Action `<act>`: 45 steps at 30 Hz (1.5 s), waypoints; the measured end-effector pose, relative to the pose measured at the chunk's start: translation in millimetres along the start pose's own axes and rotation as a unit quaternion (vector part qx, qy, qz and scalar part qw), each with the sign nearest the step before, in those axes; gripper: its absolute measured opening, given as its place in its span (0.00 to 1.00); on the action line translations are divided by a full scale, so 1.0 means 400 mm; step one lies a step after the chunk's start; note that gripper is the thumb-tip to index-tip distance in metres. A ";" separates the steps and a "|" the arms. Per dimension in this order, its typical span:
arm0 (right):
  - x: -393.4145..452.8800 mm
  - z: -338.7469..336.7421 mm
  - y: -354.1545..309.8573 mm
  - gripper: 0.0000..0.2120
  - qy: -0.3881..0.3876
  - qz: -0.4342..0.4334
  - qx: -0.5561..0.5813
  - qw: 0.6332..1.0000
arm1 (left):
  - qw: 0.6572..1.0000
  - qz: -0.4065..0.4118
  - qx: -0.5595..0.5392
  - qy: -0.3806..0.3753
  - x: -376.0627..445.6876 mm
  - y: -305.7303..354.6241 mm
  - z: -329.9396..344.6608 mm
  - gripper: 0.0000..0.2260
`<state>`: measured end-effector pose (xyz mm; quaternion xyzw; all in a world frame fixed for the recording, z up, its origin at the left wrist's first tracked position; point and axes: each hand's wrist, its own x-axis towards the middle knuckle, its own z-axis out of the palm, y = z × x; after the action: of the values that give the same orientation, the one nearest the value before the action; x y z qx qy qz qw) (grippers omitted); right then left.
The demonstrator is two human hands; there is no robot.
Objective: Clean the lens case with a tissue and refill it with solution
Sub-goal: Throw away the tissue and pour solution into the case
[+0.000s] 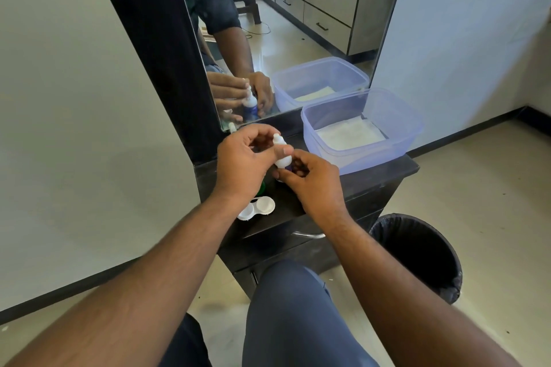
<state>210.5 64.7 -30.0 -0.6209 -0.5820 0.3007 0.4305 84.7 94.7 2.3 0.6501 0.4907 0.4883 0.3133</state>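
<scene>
sitting at the bottom of the view, a knee in grey trousers points toward a dark dressing table, with a black-lined bin standing on the floor just to its right. both forearms reach forward over the tabletop. near the table's front edge lies the white lens case, open side up, its two round wells side by side, partly under the left wrist; something green peeks out just behind it. above the table, the right hand grips the lower body of a small white solution bottle, fingers curled round it, the bottle tilted slightly left. the left hand holds the bottle's upper part, thumb pressed on its side and fingers curled near the white tip; whether they pinch a cap, i cannot tell. farther back on the right sits a clear bluish plastic tub with white tissue folded flat inside. behind everything stands a mirror reflecting the hands, bottle and tub.
</scene>
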 end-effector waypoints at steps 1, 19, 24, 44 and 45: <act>0.001 0.000 0.000 0.11 0.000 0.004 0.000 1.000 | 1.000 0.006 0.007 0.019 0.004 0.006 0.003 0.10; 0.001 -0.005 -0.003 0.17 -0.014 0.026 -0.002 1.000 | 0.964 -0.122 0.217 -0.092 0.058 -0.093 -0.080 0.16; 0.002 -0.007 -0.002 0.21 -0.034 0.028 -0.008 0.999 | 0.979 -0.109 0.171 -0.025 -0.023 -0.043 -0.128 0.19; -0.010 -0.029 -0.006 0.13 -0.157 0.035 0.341 0.926 | 0.957 -0.115 0.246 0.098 -0.263 -0.071 -0.085 0.16; -0.007 -0.031 -0.006 0.15 -0.166 0.038 0.348 0.922 | 0.958 -0.116 0.243 0.101 -0.264 -0.071 -0.083 0.15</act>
<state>220.0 59.7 -22.6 -0.3946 -0.4794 0.5994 0.5052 39.7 1.6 -46.6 0.5927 0.6954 0.3778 0.1497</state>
